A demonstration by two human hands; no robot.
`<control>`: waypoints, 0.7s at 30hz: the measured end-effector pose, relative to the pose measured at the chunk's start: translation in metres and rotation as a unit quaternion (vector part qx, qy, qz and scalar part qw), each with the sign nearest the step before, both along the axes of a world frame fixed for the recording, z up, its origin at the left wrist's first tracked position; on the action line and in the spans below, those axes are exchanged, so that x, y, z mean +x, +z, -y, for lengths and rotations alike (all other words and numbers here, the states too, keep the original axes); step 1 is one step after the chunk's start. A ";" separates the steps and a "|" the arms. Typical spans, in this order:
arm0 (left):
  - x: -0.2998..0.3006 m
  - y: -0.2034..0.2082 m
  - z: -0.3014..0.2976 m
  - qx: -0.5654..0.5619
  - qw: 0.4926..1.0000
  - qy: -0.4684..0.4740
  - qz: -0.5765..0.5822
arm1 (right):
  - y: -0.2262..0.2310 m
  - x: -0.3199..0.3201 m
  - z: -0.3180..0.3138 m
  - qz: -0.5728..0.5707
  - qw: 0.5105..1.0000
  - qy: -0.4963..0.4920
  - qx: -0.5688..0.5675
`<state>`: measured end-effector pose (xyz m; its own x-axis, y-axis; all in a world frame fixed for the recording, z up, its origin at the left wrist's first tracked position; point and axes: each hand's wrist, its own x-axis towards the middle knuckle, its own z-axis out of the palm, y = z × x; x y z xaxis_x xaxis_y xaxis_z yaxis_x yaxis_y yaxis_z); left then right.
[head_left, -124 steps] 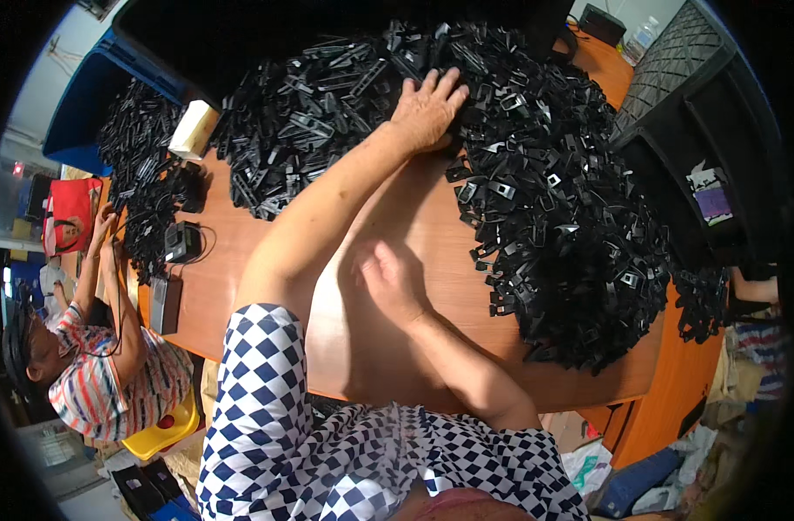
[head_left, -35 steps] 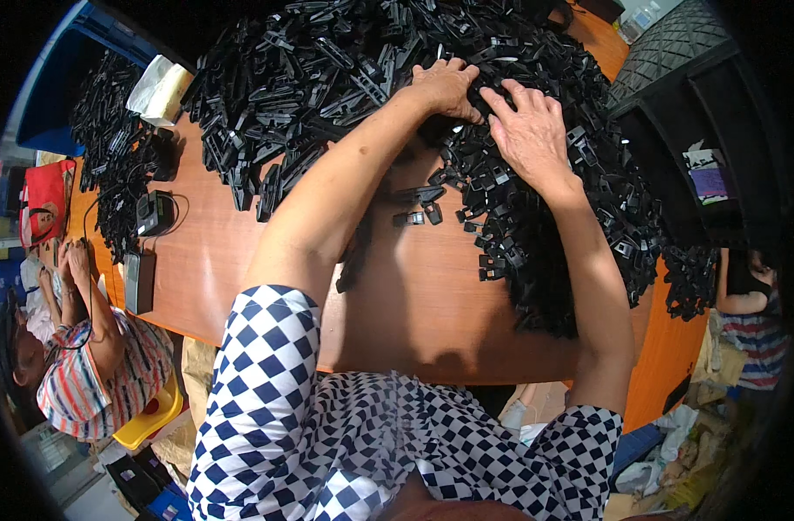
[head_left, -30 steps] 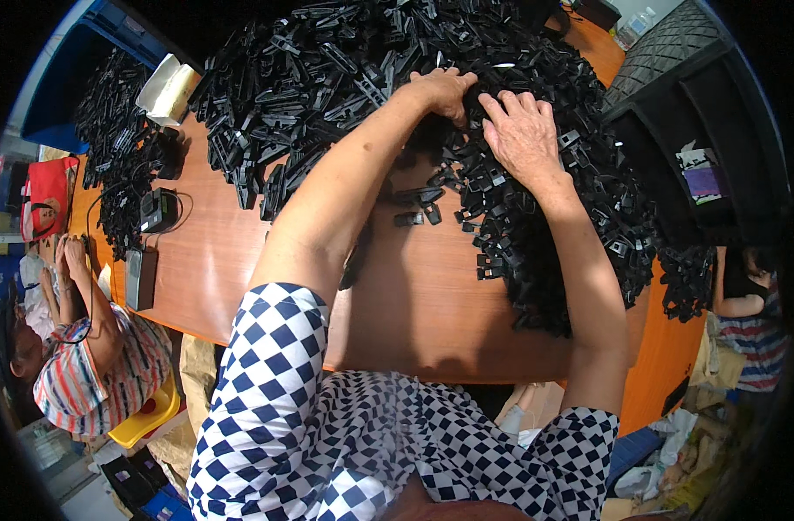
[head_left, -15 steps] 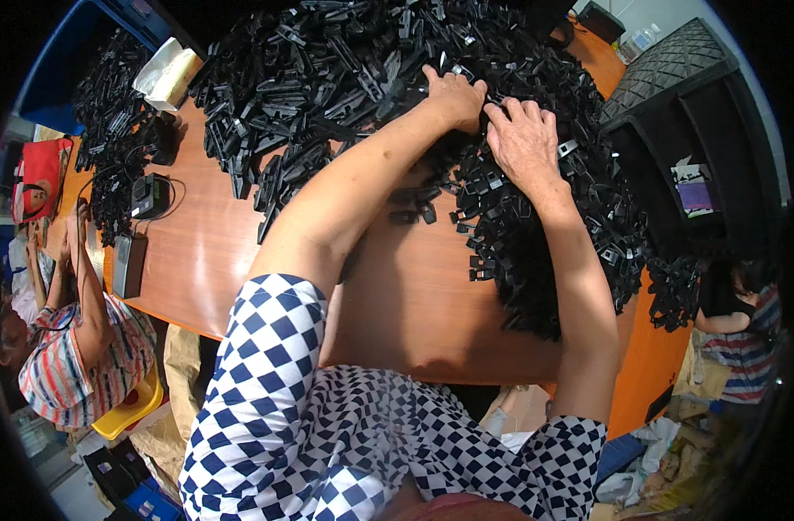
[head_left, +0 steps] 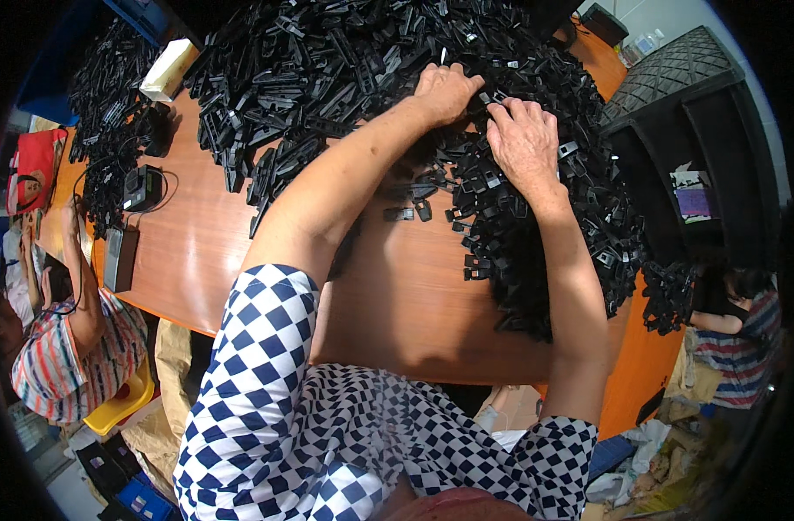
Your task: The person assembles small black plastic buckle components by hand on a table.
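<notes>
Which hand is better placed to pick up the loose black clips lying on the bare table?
Probably the right hand: the loose black clips lie just below it, while the left hand reaches farther into the pile.

We sit at a brown wooden table (head_left: pixel 197 252) | black ribbed shelving unit (head_left: pixel 675 113) on our right | orange cabinet side (head_left: pixel 645 373) below it | yellow stool (head_left: pixel 119 404) at left | cluttered floor (head_left: pixel 649 469) under bright daylight

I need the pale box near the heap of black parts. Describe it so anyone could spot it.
Start at the wooden table and follow the big heap of black plastic parts to its far-left edge. There lies a small cream box, the only pale, blocky thing among black pieces.
</notes>
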<state>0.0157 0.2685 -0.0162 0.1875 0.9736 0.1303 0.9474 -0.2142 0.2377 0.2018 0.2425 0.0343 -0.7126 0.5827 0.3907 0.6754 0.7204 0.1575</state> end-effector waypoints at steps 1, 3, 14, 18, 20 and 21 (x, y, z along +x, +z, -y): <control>-0.004 0.004 0.000 -0.002 1.000 -0.001 -0.006 | -0.001 0.000 0.001 0.000 1.000 -0.006 -0.002; -0.014 0.009 0.000 0.018 1.000 0.011 -0.012 | -0.001 -0.002 -0.001 -0.016 1.000 0.006 0.009; -0.080 0.027 0.053 0.090 0.985 0.026 0.147 | -0.003 0.000 -0.003 -0.033 0.999 0.023 0.025; -0.101 0.037 0.073 0.013 0.921 0.072 0.383 | -0.002 0.001 -0.004 0.009 1.000 -0.005 0.011; -0.111 0.035 0.087 0.035 0.862 0.046 0.503 | 0.000 -0.003 0.000 0.022 1.000 -0.016 0.005; -0.111 0.050 0.101 0.015 0.852 0.088 0.516 | 0.002 -0.006 0.005 0.027 0.999 0.001 0.016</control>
